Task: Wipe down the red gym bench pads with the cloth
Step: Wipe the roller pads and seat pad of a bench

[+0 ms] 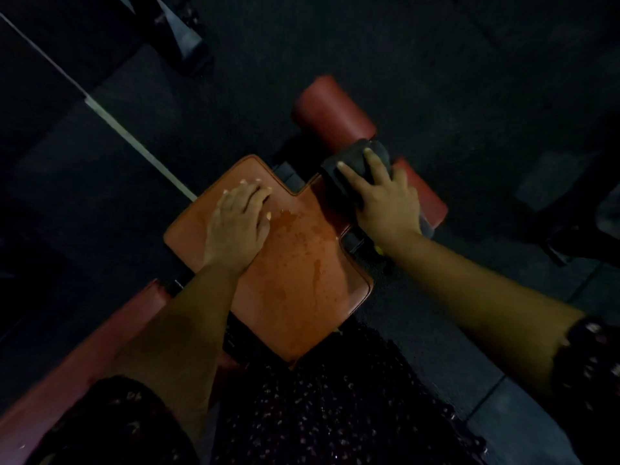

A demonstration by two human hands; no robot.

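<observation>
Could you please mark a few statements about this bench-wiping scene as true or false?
1. The right hand presses the dark cloth onto the red roller pad. True.
2. The left hand holds a spray bottle. False: it rests flat on the seat pad and holds nothing.
3. Wet streaks show on the seat pad. True.
4. The dark cloth lies spread out in the middle of the seat pad. False: it is on the red roller pad, under the right hand.
</observation>
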